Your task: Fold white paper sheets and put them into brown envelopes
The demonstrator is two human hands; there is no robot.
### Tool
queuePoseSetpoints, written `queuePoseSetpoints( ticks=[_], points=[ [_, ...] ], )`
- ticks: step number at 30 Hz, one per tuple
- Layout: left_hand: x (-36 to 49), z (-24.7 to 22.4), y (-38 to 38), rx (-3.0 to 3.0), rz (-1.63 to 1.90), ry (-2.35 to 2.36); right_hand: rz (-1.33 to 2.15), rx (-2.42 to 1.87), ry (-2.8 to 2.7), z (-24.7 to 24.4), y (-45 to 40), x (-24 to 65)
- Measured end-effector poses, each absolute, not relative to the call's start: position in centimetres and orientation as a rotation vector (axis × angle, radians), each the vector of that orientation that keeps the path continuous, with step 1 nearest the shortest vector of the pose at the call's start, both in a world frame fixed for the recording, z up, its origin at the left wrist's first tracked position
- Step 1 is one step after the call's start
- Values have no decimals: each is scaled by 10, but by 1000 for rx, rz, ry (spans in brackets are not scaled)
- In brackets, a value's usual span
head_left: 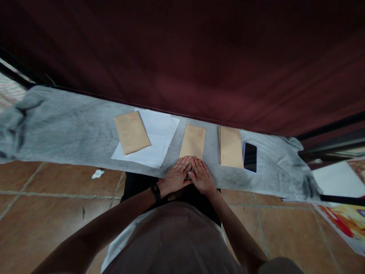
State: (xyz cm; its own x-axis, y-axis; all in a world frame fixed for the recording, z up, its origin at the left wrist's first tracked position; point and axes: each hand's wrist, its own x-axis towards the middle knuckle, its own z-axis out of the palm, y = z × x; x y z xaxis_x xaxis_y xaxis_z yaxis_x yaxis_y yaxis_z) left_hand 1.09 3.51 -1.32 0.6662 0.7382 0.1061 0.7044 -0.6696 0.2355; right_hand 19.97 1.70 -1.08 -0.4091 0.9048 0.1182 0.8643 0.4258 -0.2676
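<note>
Middle envelope [193, 140] on grey-covered tabletop [74, 127], long axis pointing away from the person, far end leaning slightly right. Left hand [176, 176] and right hand [203, 178] palm-down at its near end, fingers straight, angled inward, neither clamped.

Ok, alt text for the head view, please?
Left hand and right hand rest on the near end of a brown envelope on grey cloth. Left of it, another envelope lies on white paper; right, more envelopes and a phone.
</note>
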Motion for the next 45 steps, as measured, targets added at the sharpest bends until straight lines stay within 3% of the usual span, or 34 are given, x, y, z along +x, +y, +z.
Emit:
queuePoseSetpoints(
  ticks=[27, 45],
  points=[
    [9, -10, 37, 2731, 302, 1168, 128, -1832, -2358, -12, 178, 208],
    [8, -10, 37, 2703, 301, 1172, 165, -1501, -2618, -16, 148, 183]
  ],
)
